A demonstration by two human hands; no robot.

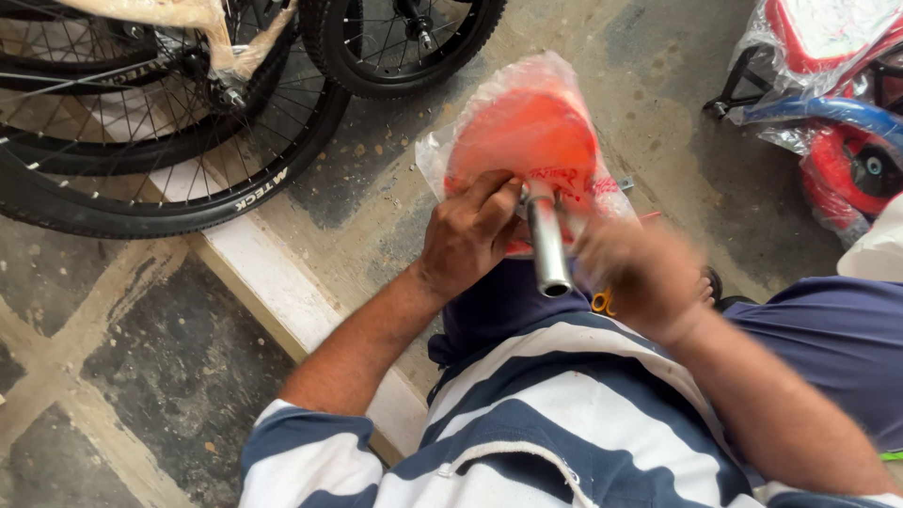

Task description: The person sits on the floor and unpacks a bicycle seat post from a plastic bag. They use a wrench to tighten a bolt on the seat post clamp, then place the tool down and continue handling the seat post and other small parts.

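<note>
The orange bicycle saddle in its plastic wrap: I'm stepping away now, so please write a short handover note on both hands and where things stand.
Left hand: gripping the orange saddle at its underside, beside the silver seat post.
Right hand: blurred, at the saddle's right side; its grip cannot be told.
Saddle rests over the lap, post pointing toward the person.
Done: nothing visibly removed; the clear plastic wrap covers the saddle.
Left: wrap is not yet off.
Bicycle wheels stand at upper left.

The right hand [640, 273] is motion-blurred; its fingers cannot be resolved, and its grip cannot be determined. The clear plastic wrap [499, 89] veils the orange bicycle saddle [531, 136]. The large black spoked bicycle wheel [169, 202] and the plastic-wrapped red and blue children's bicycle [828, 122] are cut off by the frame edges.
</note>
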